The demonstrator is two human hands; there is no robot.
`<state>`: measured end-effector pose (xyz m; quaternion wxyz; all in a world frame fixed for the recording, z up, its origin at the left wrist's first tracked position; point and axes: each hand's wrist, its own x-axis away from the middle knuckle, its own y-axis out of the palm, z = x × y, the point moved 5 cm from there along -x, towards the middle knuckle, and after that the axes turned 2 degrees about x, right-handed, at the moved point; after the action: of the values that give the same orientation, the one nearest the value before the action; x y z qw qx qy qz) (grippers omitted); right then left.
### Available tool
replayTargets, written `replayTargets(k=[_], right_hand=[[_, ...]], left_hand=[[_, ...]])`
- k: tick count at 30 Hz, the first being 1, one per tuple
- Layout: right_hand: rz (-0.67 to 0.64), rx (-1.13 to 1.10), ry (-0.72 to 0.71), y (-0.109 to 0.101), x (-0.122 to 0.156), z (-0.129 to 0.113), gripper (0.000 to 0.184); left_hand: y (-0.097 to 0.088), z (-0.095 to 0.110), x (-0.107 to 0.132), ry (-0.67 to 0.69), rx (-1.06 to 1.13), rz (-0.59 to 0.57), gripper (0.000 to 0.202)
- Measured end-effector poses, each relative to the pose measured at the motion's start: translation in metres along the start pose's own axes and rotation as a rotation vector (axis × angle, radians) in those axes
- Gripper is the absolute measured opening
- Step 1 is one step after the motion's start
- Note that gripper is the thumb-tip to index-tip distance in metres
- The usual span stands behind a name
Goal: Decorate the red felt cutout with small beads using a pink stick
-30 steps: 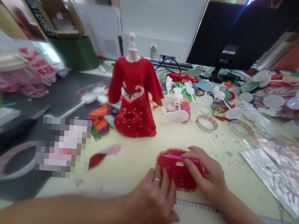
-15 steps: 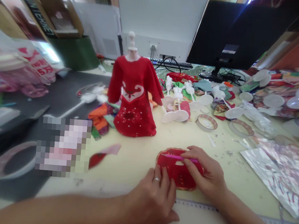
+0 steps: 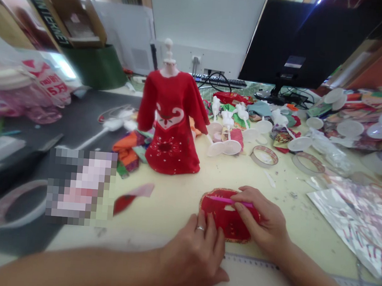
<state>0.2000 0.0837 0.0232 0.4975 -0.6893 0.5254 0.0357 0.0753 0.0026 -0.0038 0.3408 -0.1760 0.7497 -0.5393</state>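
Note:
A small red embroidered fabric piece [image 3: 237, 228] with a patterned gold edging lies flat on the table. My left hand [image 3: 199, 249], wearing a ring, rests its fingertips on the piece's lower left part, with the thumb stretched out apart below. In my right hand [image 3: 264, 219] is a slim pink pen [image 3: 219, 199], held nearly level between thumb and fingers. Its pale tip points left over the upper part of the fabric; whether it touches cannot be made out. Beyond my hands stands a small dress form in a red dress [image 3: 174, 124] with white decoration.
A ruler edge [image 3: 251, 261] runs below the fabric. Tape rolls [image 3: 264, 156], white doll stands [image 3: 227, 119] and cloth scraps lie behind. Silvery plastic packets [image 3: 353, 226] are at right, a red and pink scrap [image 3: 133, 198] at left. Monitors [image 3: 204, 29] stand at the back.
Hardly anything differs. Both hands, the pen and the red fabric keep their places, and the view shifts very slightly.

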Motion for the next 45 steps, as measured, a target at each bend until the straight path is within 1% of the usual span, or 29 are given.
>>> replayTargets(k=[11, 16, 20, 23, 25, 29, 32, 38, 45], right_hand=[[-0.023, 0.012, 0.011, 0.0, -0.001, -0.002, 0.013], [-0.025, 0.002, 0.008, 0.0, 0.0, -0.001, 0.013], [-0.03, 0.004, 0.0, 0.0, -0.001, -0.001, 0.014], [-0.029, -0.003, -0.009, 0.0, -0.001, -0.002, 0.014], [-0.025, -0.004, -0.013, 0.0, -0.002, -0.002, 0.014], [-0.005, 0.004, -0.03, -0.001, -0.003, -0.003, 0.014], [-0.005, -0.003, -0.032, 0.0, -0.003, -0.003, 0.015], [-0.011, 0.0, -0.034, -0.001, -0.004, -0.004, 0.015], [0.002, 0.014, -0.044, -0.002, -0.004, -0.005, 0.013]], left_hand=[[0.0, 0.0, 0.002, -0.006, 0.015, -0.008, 0.067], [-0.002, -0.004, -0.002, -0.016, 0.067, 0.0, 0.062], [-0.005, -0.009, -0.005, -0.028, 0.103, 0.073, 0.055], [-0.011, -0.016, -0.008, -0.024, 0.108, 0.123, 0.044], [-0.013, -0.026, -0.011, -0.05, 0.149, 0.097, 0.037], [-0.015, -0.048, -0.015, -0.125, 0.223, -0.008, 0.026], [-0.013, -0.058, -0.014, -0.175, 0.248, -0.045, 0.025], [-0.009, -0.059, -0.013, -0.168, 0.305, -0.07, 0.024], [-0.007, -0.058, -0.012, -0.135, 0.272, -0.022, 0.025]])
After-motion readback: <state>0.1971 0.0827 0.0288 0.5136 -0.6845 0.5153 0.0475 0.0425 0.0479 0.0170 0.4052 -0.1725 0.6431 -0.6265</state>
